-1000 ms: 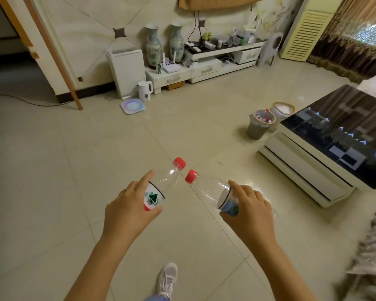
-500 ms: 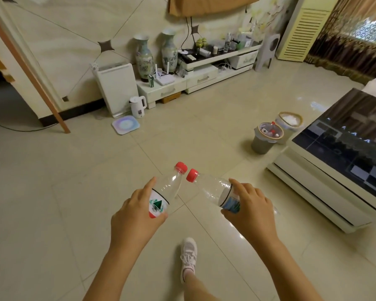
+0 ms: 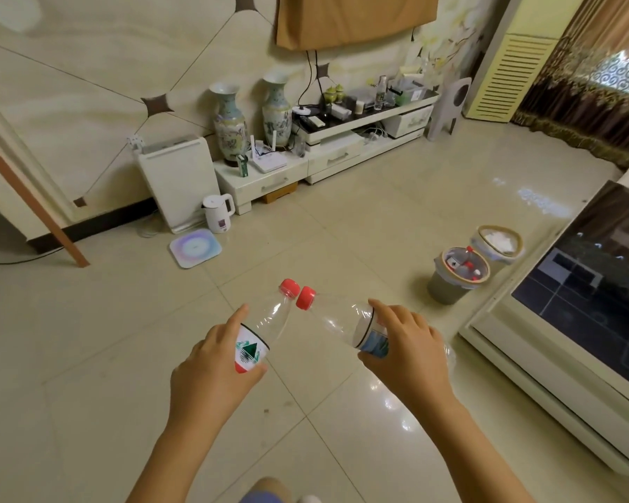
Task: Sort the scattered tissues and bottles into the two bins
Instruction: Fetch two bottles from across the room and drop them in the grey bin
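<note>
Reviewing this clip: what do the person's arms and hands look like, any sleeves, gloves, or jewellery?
Both forearms are bare for as far as the frame shows, with no sleeve edge visible. The left hand and right hand wear no gloves. No rings, watch or bracelet show on either hand or wrist.

Single head-worn wide view, angled down and forward, hands point(image 3: 305, 368) close below

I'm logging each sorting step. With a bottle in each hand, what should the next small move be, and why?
Probably carry both bottles toward the grey bin ahead on the right. The left hand grips one bottle and the right hand grips the other bottle, and that bin already holds bottles, while the white bin beside it holds tissues.
</note>
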`<state>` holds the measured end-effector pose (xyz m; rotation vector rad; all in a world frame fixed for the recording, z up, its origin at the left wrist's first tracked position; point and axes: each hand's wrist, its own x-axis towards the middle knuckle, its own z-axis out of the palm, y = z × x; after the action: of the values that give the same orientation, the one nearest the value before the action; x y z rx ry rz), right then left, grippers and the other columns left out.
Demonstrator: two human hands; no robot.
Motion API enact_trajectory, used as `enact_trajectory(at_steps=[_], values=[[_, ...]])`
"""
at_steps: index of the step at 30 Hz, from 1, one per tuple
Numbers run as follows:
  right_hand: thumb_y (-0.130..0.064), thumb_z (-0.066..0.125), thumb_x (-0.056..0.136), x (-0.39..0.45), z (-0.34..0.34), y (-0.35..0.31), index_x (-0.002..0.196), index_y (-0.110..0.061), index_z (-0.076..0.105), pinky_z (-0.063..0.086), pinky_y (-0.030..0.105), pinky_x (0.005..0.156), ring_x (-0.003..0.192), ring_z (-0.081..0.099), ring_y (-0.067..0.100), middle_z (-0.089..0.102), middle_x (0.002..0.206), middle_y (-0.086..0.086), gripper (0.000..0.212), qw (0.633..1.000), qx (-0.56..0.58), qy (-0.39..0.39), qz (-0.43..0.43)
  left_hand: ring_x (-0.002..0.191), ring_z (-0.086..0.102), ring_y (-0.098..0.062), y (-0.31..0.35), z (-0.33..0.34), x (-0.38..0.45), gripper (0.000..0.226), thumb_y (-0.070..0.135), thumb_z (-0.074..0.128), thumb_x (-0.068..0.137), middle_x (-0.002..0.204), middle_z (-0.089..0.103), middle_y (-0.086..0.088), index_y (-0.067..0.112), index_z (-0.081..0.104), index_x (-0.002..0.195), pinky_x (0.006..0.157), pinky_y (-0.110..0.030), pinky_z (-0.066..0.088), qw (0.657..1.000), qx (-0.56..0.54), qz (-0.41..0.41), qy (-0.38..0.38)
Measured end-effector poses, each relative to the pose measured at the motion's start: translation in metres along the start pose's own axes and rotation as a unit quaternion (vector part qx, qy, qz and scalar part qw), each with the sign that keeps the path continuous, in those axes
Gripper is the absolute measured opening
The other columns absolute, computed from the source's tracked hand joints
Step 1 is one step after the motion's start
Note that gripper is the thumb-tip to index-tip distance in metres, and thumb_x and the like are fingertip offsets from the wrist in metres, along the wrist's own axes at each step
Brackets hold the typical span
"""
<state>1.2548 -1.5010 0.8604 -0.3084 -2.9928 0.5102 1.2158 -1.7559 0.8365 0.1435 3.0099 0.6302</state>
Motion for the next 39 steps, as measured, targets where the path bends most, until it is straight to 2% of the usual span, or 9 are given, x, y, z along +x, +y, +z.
enact_trajectory(at_steps=[7, 13, 16, 20, 24, 30, 35, 39], values=[[-0.037, 0.072, 0.075, 0.106, 0.028, -0.023, 0.140, -0.032, 0.039, 0.033, 0.035, 0.098, 0.117, 0.047, 0.020, 0.053, 0.128, -0.007, 0.073, 1.000, -0.001, 0.006, 0.029, 0.101, 0.054, -0.010, -0.020, -0.004, 0.127, 0.090, 0.058, 0.066, 0.077, 0.123, 0.051, 0.011, 0.042, 0.012, 0.148, 0.068, -0.025, 0.049, 0.999, 0.004, 0.029, -0.013], [-0.038, 0.071, 0.077, 0.192, 0.046, -0.050, 0.141, -0.033, 0.036, 0.033, 0.034, 0.100, 0.119, 0.045, 0.019, 0.052, 0.130, -0.007, 0.073, 0.995, 0.006, 0.021, 0.096, 0.111, 0.052, -0.011, -0.034, -0.022, 0.252, 0.088, 0.060, 0.061, 0.079, 0.135, 0.045, 0.013, 0.043, 0.008, 0.148, 0.071, -0.025, 0.047, 0.995, 0.030, 0.085, -0.050], [-0.039, 0.071, 0.076, 0.224, 0.048, -0.056, 0.140, -0.034, 0.037, 0.033, 0.035, 0.101, 0.119, 0.046, 0.018, 0.052, 0.129, -0.008, 0.073, 0.991, 0.015, 0.033, 0.132, 0.113, 0.051, -0.010, -0.029, -0.029, 0.309, 0.088, 0.060, 0.061, 0.080, 0.137, 0.043, 0.012, 0.041, 0.008, 0.148, 0.068, -0.022, 0.046, 0.990, 0.039, 0.122, -0.065], [-0.036, 0.074, 0.073, 0.259, 0.048, -0.048, 0.138, -0.033, 0.041, 0.035, 0.035, 0.097, 0.117, 0.048, 0.020, 0.055, 0.127, -0.008, 0.074, 0.983, 0.013, 0.048, 0.178, 0.109, 0.052, -0.011, -0.005, -0.025, 0.369, 0.088, 0.055, 0.065, 0.078, 0.131, 0.048, 0.011, 0.044, 0.010, 0.147, 0.069, -0.026, 0.050, 0.985, 0.006, 0.152, -0.080], [-0.035, 0.075, 0.072, 0.299, 0.047, -0.022, 0.138, -0.032, 0.043, 0.034, 0.036, 0.097, 0.117, 0.049, 0.021, 0.056, 0.127, -0.007, 0.074, 0.973, 0.009, 0.064, 0.223, 0.108, 0.054, -0.012, 0.030, -0.003, 0.422, 0.087, 0.055, 0.064, 0.077, 0.130, 0.049, 0.013, 0.047, 0.011, 0.145, 0.069, -0.032, 0.054, 0.975, -0.019, 0.196, -0.098], [-0.037, 0.076, 0.071, 0.379, 0.043, 0.043, 0.139, -0.031, 0.042, 0.037, 0.039, 0.097, 0.119, 0.049, 0.022, 0.057, 0.126, -0.004, 0.076, 0.959, 0.012, 0.071, 0.274, 0.107, 0.053, -0.012, 0.104, 0.038, 0.511, 0.088, 0.059, 0.062, 0.078, 0.131, 0.048, 0.012, 0.046, 0.009, 0.147, 0.073, -0.028, 0.050, 0.965, -0.008, 0.233, -0.120], [-0.037, 0.076, 0.071, 0.452, 0.031, 0.104, 0.138, -0.031, 0.043, 0.037, 0.039, 0.095, 0.118, 0.050, 0.022, 0.057, 0.126, -0.004, 0.076, 0.953, 0.014, 0.069, 0.295, 0.098, 0.053, -0.010, 0.173, 0.063, 0.588, 0.087, 0.059, 0.062, 0.079, 0.125, 0.050, 0.012, 0.046, 0.009, 0.146, 0.069, -0.025, 0.050, 0.958, 0.003, 0.253, -0.137], [-0.037, 0.077, 0.070, 0.498, 0.017, 0.151, 0.137, -0.029, 0.044, 0.037, 0.038, 0.095, 0.118, 0.050, 0.023, 0.057, 0.125, -0.003, 0.075, 0.950, 0.016, 0.075, 0.303, 0.104, 0.053, -0.010, 0.228, 0.086, 0.636, 0.086, 0.058, 0.062, 0.078, 0.127, 0.050, 0.015, 0.046, 0.012, 0.146, 0.069, -0.026, 0.047, 0.951, 0.008, 0.274, -0.145]])
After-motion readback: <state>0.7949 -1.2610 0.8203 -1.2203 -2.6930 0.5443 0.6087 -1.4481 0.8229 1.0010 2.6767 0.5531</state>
